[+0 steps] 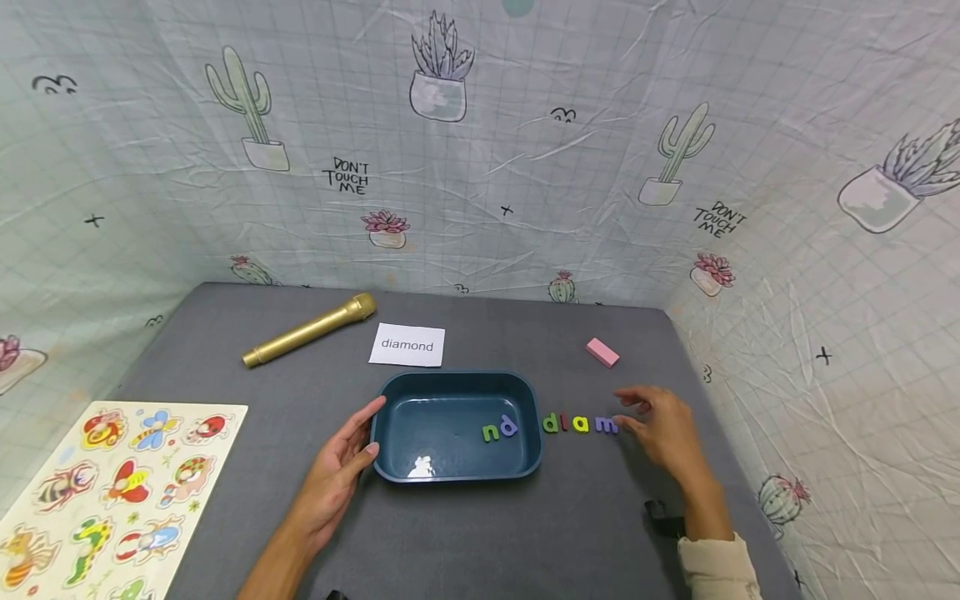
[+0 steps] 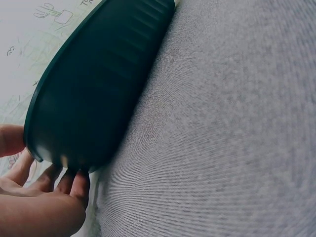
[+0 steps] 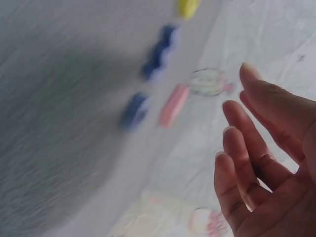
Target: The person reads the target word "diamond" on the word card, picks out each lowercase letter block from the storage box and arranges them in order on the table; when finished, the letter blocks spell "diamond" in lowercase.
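Where the grey table (image 1: 480, 542) comes nearest to me, a pale board (image 1: 131, 492) covered with bug pictures lies at the left, partly cut off from sight. Just beyond it, the left hand (image 1: 337, 471) holds the left end of a dark blue tray (image 1: 457, 479), thumb at the rim and fingers bent against the outer wall. The right hand (image 1: 663, 429) hovers at the far end of a row of letters, thumb and fingers spread apart with nothing between them.

The tray sits upright on the table, a shallow container with rounded corners. Two pieces lie in its right half, close together: a green n (image 1: 491, 433) and a purple letter (image 1: 508, 426) set at a slant. The rest of its floor is bare and glossy.

Outside, just beside the tray's right wall, the row runs away from it: a green d (image 1: 551, 423), a thin red letter (image 1: 565, 422), a yellow a (image 1: 581, 424) and a purple m (image 1: 606, 425). One more blue-purple piece (image 3: 136, 111) lies past the m, too blurred to read.

Farther back are a pink block (image 1: 602, 352), a white card (image 1: 407, 345) reading "diamond" and a gold microphone (image 1: 309, 331), with plant-printed cloth (image 1: 480, 167) behind everything.
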Motion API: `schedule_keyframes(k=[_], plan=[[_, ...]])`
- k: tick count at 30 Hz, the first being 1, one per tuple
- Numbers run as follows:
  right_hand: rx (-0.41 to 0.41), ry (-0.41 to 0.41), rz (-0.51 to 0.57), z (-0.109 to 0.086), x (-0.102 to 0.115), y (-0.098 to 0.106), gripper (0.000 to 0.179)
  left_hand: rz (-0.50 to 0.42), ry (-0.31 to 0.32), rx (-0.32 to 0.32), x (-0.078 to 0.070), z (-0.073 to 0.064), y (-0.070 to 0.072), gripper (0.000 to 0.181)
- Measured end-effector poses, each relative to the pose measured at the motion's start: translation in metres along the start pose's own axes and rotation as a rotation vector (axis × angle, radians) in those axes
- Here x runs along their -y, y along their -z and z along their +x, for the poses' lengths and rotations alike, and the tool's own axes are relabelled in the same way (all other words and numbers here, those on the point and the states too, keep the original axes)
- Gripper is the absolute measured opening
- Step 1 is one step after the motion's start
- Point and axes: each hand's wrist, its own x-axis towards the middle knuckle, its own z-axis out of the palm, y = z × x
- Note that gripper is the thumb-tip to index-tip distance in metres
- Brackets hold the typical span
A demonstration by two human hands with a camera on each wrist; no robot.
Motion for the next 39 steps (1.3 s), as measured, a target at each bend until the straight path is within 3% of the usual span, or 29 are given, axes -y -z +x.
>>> schedule_keyframes(k=[10,22,32,39], plan=[[-0.047,0.138,0.082,0.003,0.058,0.006,0.040,-0.008,0.000,0.003,0.000,0.000,-0.001,0.062],[0.051,0.229,0.252,0.004,0.115,-0.016,0.036,-0.006,-0.004,0.009,0.001,-0.001,0.001,0.062],[0.168,0.289,0.348,0.003,0.142,-0.044,0.033,-0.012,-0.015,0.008,0.001,0.000,0.000,0.062],[0.225,0.289,0.337,0.006,0.148,-0.061,0.030,-0.011,-0.017,0.004,0.001,-0.001,0.000,0.062]])
